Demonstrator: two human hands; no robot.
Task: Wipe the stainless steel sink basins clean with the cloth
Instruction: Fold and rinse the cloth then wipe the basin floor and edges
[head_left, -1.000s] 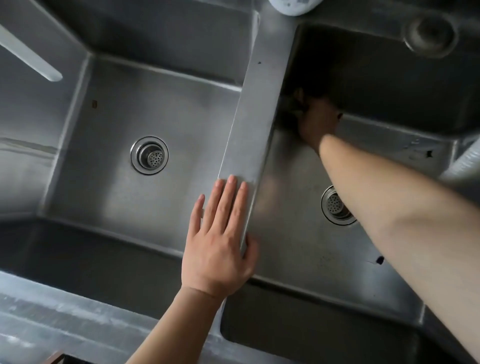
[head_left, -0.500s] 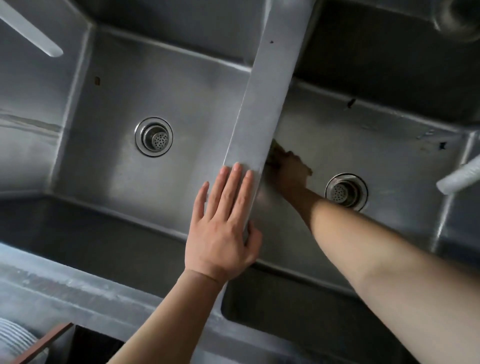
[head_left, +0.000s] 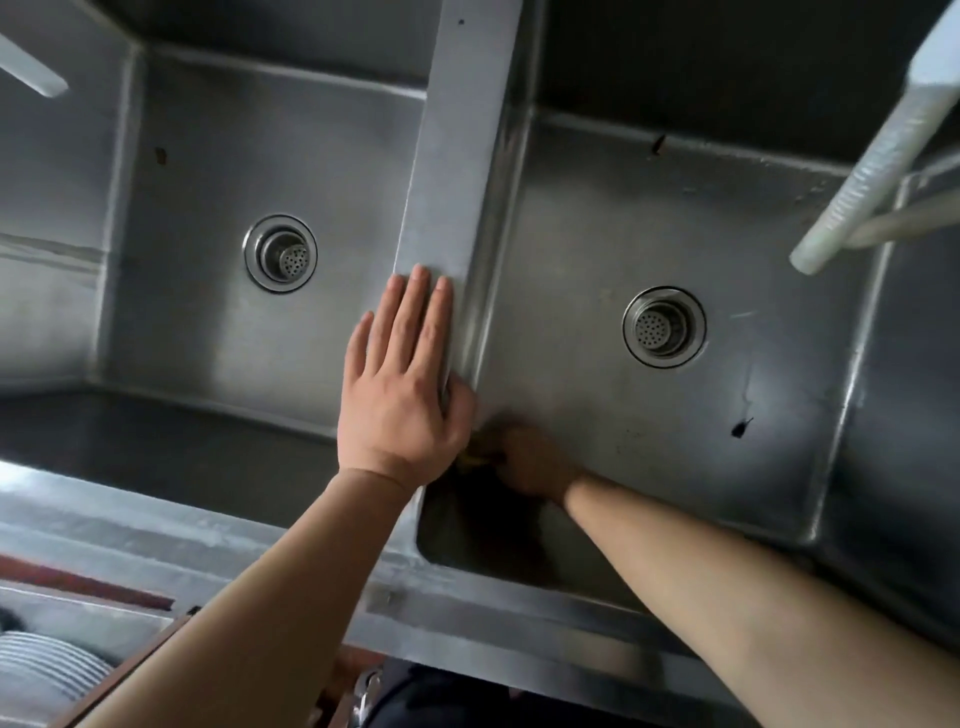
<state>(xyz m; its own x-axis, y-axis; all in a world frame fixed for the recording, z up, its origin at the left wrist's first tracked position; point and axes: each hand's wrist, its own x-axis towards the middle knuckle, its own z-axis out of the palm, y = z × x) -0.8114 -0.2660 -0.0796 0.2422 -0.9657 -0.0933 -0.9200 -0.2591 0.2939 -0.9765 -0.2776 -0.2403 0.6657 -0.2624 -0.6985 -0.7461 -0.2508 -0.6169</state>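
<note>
Pressing flat and open, the left hand is laid on the divider. The cloth is held by the right hand, closed, in the right basin's near-left corner.

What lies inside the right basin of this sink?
In the right basin: a drain strainer, dark specks, and the right hand pressing a dark cloth into the near left corner. The hand hides most of the cloth.
</note>
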